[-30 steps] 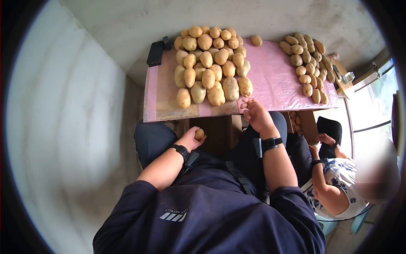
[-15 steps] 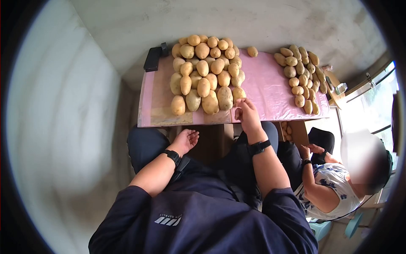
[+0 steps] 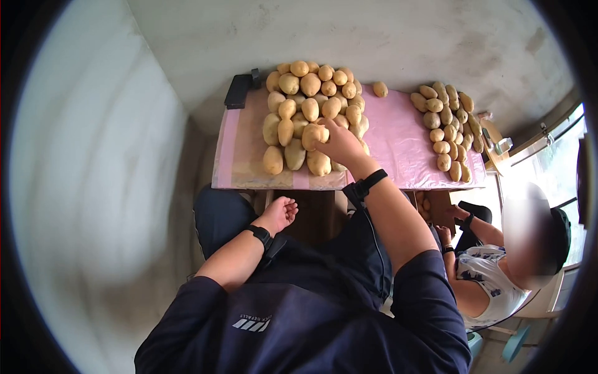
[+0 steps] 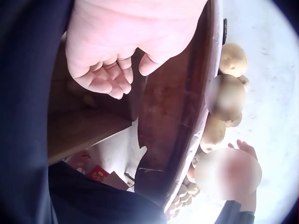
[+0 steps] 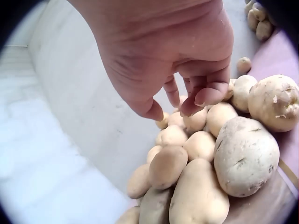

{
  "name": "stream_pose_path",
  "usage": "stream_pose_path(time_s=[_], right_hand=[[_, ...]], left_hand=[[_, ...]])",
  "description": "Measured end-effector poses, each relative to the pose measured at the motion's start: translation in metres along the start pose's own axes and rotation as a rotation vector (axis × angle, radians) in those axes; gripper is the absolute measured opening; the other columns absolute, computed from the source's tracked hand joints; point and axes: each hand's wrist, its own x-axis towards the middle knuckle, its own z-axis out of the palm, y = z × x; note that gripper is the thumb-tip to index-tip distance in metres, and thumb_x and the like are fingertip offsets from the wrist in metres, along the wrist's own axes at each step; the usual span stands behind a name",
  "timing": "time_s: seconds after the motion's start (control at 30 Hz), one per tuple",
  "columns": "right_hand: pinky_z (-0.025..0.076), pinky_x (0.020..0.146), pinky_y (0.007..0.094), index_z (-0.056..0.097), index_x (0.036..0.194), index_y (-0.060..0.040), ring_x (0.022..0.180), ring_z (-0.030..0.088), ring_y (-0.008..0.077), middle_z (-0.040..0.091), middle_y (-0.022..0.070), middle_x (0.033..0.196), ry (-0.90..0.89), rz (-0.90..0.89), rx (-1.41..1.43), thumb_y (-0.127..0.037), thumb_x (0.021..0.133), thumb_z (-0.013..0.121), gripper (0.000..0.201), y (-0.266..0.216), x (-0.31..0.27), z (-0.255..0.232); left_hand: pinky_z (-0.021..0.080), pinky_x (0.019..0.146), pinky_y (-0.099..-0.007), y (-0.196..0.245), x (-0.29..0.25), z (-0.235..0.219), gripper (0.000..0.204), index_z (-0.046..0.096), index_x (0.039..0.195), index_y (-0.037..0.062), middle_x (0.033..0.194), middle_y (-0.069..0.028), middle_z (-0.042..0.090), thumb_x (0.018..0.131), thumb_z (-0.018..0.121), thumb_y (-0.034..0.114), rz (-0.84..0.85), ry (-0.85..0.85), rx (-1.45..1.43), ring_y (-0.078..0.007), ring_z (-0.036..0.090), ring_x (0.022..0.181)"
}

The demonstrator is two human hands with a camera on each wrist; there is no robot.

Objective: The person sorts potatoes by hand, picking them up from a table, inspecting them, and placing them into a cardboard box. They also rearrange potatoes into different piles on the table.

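My right hand (image 3: 341, 142) reaches over the near rows of the potato pile on the table. In the head view its fingers overlap a pale yellow potato (image 3: 312, 137). The right wrist view shows the fingers bent, thumb apart, with a gap between them, above a smooth oval potato (image 5: 168, 166) resting on others. Below them is a larger greenish potato (image 5: 247, 156) in the front row. My left hand (image 4: 126, 42) hangs below the table edge, palm turned up and fingers loosely curled, holding nothing.
A pink-covered table (image 3: 398, 153) bears the stacked potatoes. A single potato (image 3: 380, 89) lies farther back, and another heap of longer potatoes (image 3: 445, 115) is at the right. A black device (image 3: 238, 91) sits at the back left. Another person (image 3: 483, 274) sits to the right.
The left hand held a small potato one second ago; it was empty half a second ago and still is. The right hand has moved from the front edge up and left over the pile.
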Motion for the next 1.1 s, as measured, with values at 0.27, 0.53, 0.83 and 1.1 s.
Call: stream_pose_path(time_s=[0.27, 0.53, 0.83, 1.1], right_hand=[[0.053, 0.098, 0.0438, 0.048, 0.146, -0.0230, 0.118, 0.060, 0.0347, 0.053, 0.0171, 0.133, -0.179, -0.083, -0.168, -0.031, 0.077, 0.075, 0.074, -0.009, 0.030, 0.026], [0.051, 0.099, 0.0412, 0.059, 0.134, -0.0151, 0.114, 0.060, 0.0350, 0.053, 0.0169, 0.131, -0.241, -0.161, -0.223, -0.031, 0.073, 0.079, 0.066, -0.015, 0.032, 0.019], [0.052, 0.090, 0.0369, 0.060, 0.127, -0.0095, 0.103, 0.060, 0.0253, 0.056, 0.0131, 0.120, -0.059, -0.008, 0.447, -0.030, 0.076, 0.083, 0.059, -0.046, -0.011, -0.012], [0.054, 0.084, 0.0419, 0.061, 0.128, -0.0099, 0.096, 0.063, 0.0359, 0.053, 0.0170, 0.118, -0.045, -0.236, 0.171, -0.026, 0.073, 0.082, 0.061, -0.069, -0.080, -0.002]], left_hand=[[0.050, 0.070, -0.0308, 0.002, 0.001, -0.003, 0.014, 0.064, 0.096, 0.0117, 0.093, -0.0024, 0.068, 0.092, 0.060, 0.025, 0.007, -0.040, 0.040, -0.0176, 0.064, 0.084], [0.049, 0.070, -0.0304, 0.006, 0.000, -0.003, 0.013, 0.064, 0.096, 0.0125, 0.093, -0.0019, 0.067, 0.092, 0.061, 0.025, -0.010, -0.049, 0.054, -0.0170, 0.063, 0.085], [0.054, 0.087, -0.0387, 0.016, -0.015, 0.001, 0.019, 0.062, 0.103, 0.0066, 0.099, -0.0071, 0.065, 0.094, 0.059, 0.023, -0.124, -0.147, -0.048, -0.0228, 0.063, 0.094], [0.039, 0.108, -0.0653, 0.037, -0.066, 0.031, 0.044, 0.055, 0.131, 0.0096, 0.131, -0.0157, 0.056, 0.099, 0.050, 0.040, -0.293, -0.571, -0.093, -0.0361, 0.054, 0.123]])
